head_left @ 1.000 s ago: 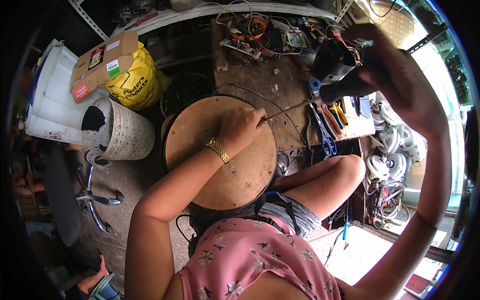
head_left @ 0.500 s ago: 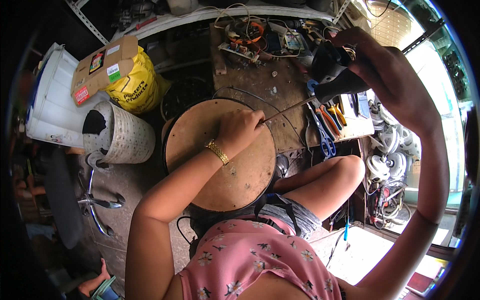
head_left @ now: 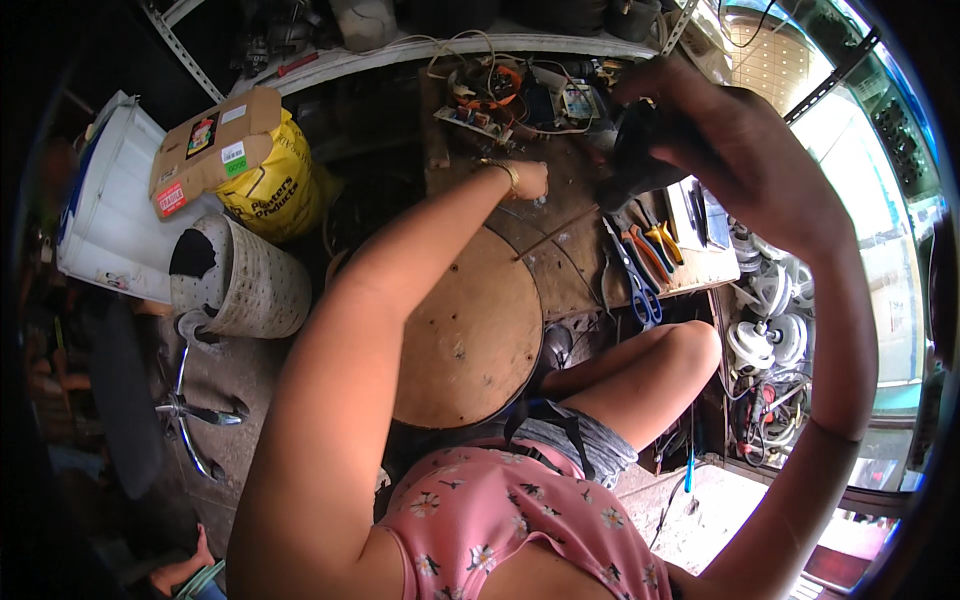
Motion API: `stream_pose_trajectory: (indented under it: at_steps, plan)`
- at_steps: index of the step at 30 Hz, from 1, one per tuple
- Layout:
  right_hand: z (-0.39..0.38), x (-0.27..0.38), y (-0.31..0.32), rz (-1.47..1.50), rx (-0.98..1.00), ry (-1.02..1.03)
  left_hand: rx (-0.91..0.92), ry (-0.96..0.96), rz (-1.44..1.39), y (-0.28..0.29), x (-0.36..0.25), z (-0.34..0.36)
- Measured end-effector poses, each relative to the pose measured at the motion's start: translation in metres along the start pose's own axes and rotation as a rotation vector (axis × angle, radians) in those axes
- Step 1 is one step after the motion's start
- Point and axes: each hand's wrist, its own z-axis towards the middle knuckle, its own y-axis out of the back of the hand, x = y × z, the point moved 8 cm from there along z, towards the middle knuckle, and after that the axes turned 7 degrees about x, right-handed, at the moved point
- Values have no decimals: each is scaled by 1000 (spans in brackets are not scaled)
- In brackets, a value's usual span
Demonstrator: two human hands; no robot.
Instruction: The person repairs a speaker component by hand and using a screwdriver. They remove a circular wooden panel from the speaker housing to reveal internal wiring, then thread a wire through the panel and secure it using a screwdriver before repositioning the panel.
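Observation:
A round wooden board [head_left: 470,350] with a dark rim and several small holes lies across my lap. My right hand [head_left: 740,150] is wrapped round a black power drill [head_left: 640,155] above the right of the workbench. Its long thin bit [head_left: 560,232] slants down to the left, the tip at the board's upper right edge. My left hand [head_left: 533,180], a gold band on its wrist, reaches over the board to the bench top. Its fingers are curled down on the wood; whatever they pinch, if anything, is hidden.
On the wooden workbench [head_left: 570,270] lie pliers [head_left: 655,245], blue-handled scissors [head_left: 643,295], and circuit boards with wires [head_left: 480,122]. At left stand a perforated metal drum [head_left: 262,280] and a yellow sack [head_left: 285,185] under a cardboard box [head_left: 215,145]. White wheel-like parts [head_left: 765,340] hang at right.
My left hand has left the bit and the board and reached forward to the bench top. My right hand and the drill have shifted slightly left.

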Motion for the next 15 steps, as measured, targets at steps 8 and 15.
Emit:
stream_pose_trajectory:
  at_steps: [8,15]
  plan:
    - [-14,6,-4,54,-37,107,-177,-115,145,-4,-16,20]
    - [-17,28,-3,12,-112,242,-291,-207,67,9,11,18]
